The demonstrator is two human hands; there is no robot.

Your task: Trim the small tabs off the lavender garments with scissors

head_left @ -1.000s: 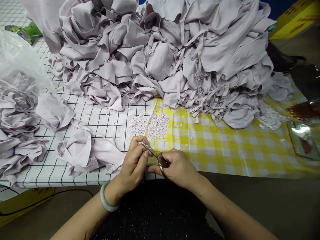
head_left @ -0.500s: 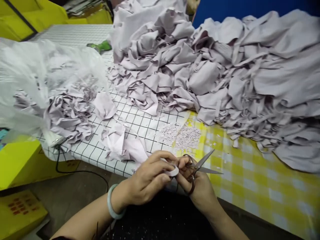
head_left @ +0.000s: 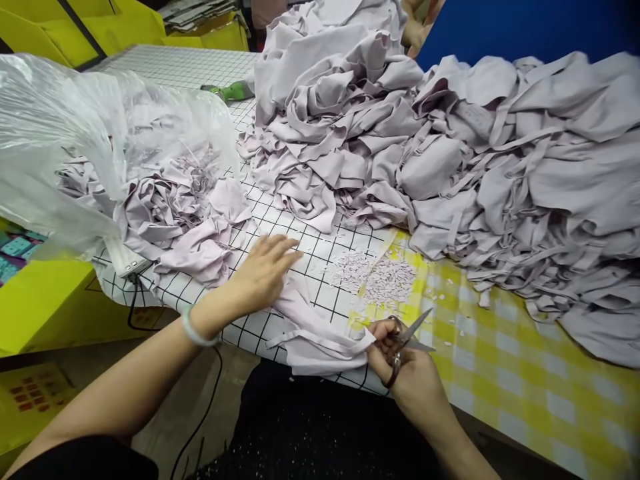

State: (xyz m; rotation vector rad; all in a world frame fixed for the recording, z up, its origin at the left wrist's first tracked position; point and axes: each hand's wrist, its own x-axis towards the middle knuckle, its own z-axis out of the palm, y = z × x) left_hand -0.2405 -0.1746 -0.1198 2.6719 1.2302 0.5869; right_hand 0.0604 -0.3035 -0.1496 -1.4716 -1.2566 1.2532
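My right hand (head_left: 413, 370) has a pair of scissors (head_left: 397, 350) hooked on its fingers, blades parted and pointing right. Its thumb and fingertips also pinch the end of a pale lilac fabric piece (head_left: 320, 347), which has a narrow strap-like edge and spreads leftward over the table's front. My left hand (head_left: 265, 273), a pale bangle on its wrist, is open with fingers stretched out, over the grid cloth at the upper end of that piece. Just left of it lies another crumpled lilac piece (head_left: 200, 250). Whether my left palm touches fabric is hidden.
A large heap of lilac fabric pieces (head_left: 360, 127) runs along the back and right. Tiny clippings (head_left: 385, 280) lie before it. At left stands a clear plastic bag (head_left: 55, 140) with more pieces, beside a cabled white device (head_left: 125, 260). Another person's hand (head_left: 415, 33) shows behind the heap.
My left hand has moved left and up, from pinching a strip beside my right hand to open fingers. The fabric piece now lies spread out between them. The right hand keeps the scissors.
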